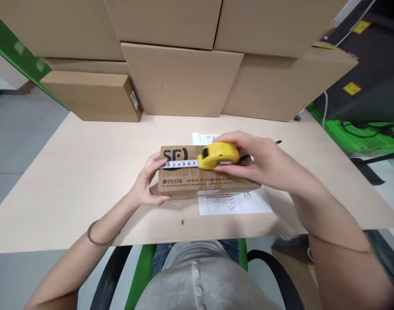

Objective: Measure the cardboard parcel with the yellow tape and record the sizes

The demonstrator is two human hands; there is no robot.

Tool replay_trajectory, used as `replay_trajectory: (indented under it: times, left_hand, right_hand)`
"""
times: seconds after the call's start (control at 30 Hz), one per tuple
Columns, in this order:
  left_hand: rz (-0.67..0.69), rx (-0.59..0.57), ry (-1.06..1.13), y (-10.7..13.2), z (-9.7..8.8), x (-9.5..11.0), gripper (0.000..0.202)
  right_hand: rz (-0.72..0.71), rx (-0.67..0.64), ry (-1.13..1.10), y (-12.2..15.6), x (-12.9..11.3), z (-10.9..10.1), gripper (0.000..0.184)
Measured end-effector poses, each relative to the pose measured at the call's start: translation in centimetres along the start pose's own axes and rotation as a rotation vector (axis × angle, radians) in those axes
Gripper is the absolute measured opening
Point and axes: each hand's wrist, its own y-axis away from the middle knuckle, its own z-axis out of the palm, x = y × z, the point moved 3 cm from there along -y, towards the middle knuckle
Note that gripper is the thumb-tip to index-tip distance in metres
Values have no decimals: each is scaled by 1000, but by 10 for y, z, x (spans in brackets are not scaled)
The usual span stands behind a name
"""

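In the middle of the frame, the left hand (147,181) is gripping the left end of a small flat brown cardboard parcel (197,177) and pinning the white measuring tape (180,163) there. The right hand (260,161) is holding the yellow plastic tape measure case (218,155) on top. White paper sheets (235,202) are lying under the parcel on the pale wooden table (71,172).

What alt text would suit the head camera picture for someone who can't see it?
A seated person's right hand holds a yellow tape measure on a small SF Express cardboard box, while the left hand pins the tape's end at the box's left edge. Larger cartons stand behind.
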Motion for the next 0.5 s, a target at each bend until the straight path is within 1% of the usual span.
replay_trajectory:
  times: [0.13,0.2,0.3,0.4,0.5]
  left_hand:
    - [-19,3,-2,1,1,-3,102]
    - [-37,-3,5,2,2,-4,106]
    - [-69,-5,20,3,1,-7,112]
    - [-85,-7,32,2,1,-6,110]
    - [-80,-15,47,1,1,-4,106]
  right_hand:
    - [140,109,19,52,37,-38,42]
    - [203,138,58,72,53,-50,41]
    - [241,159,68,87,69,-55,41]
    - [233,168,18,89,75,-52,44]
    - [237,156,5,88,77,-51,43]
